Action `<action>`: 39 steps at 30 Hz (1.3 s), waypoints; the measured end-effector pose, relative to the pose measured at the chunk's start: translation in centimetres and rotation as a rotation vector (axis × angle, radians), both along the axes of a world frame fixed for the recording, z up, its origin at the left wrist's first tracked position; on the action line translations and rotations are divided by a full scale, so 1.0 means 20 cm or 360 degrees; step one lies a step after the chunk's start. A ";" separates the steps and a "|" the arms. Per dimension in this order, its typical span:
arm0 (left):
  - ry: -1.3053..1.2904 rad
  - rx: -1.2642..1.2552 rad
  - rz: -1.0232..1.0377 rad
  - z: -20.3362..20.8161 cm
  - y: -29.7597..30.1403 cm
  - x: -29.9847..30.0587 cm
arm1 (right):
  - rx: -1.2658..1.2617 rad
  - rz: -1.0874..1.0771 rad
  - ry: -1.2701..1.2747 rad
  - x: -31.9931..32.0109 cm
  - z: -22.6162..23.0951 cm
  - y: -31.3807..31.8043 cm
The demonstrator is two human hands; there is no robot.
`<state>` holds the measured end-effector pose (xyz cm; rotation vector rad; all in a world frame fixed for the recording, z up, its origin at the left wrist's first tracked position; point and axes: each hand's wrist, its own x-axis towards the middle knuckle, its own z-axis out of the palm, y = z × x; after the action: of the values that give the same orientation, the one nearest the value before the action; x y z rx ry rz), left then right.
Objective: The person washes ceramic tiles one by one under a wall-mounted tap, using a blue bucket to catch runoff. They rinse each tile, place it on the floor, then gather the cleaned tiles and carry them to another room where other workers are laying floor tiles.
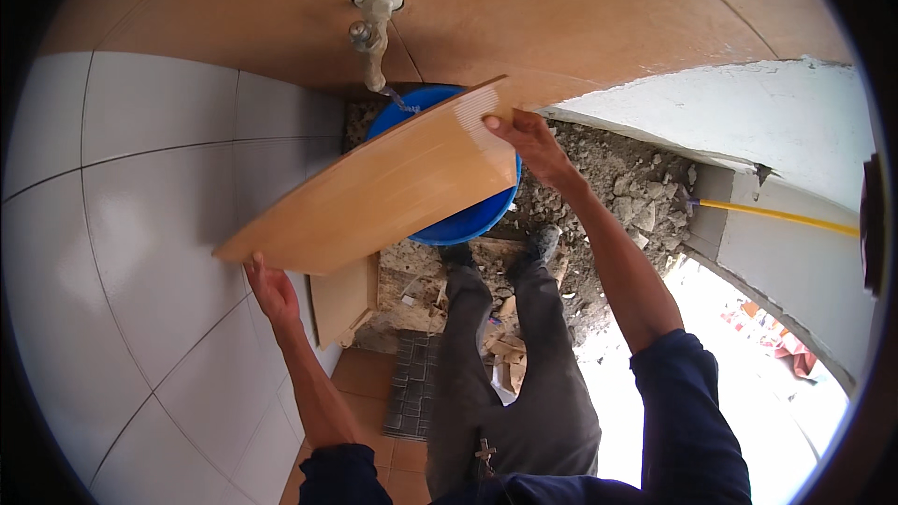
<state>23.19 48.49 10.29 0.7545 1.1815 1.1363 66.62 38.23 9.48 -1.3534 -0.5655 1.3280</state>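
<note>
A long tan tile (383, 182) is held slantwise between my hands. My left hand (272, 292) grips its lower left end. My right hand (531, 138) clasps the upper right end, thumb on the ridged face. Below the tile sits a round blue tub (477, 223), partly hidden by it. A wall tap (372, 42) juts out above, and water runs from its spout behind the tile's upper edge.
Grey glossy tiles (159, 215) cover the left wall. Rubble (617, 182) lies right of the tub, near a yellow pole (776, 213). Another tan tile (341, 299) leans by the left wall. A dark patterned mat (412, 383) and broken tile pieces (508, 355) lie around my legs.
</note>
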 end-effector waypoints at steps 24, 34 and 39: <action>0.0006 -0.0047 -0.0290 -0.05 0.42 0.25 | -0.0015 -0.0273 -0.0124 0.09 0.04 0.00; -0.0091 -0.0069 -0.0424 -0.12 0.34 0.59 | -0.0319 -0.0386 -0.0308 0.25 -0.04 -0.38; -0.0086 -0.0082 -0.0539 -0.17 0.31 0.81 | -0.0374 -0.0388 -0.0541 0.36 0.08 -0.54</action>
<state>39.40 54.70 6.88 0.8426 0.9891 0.8365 73.75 27.40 11.12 -1.7999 -0.4613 0.9939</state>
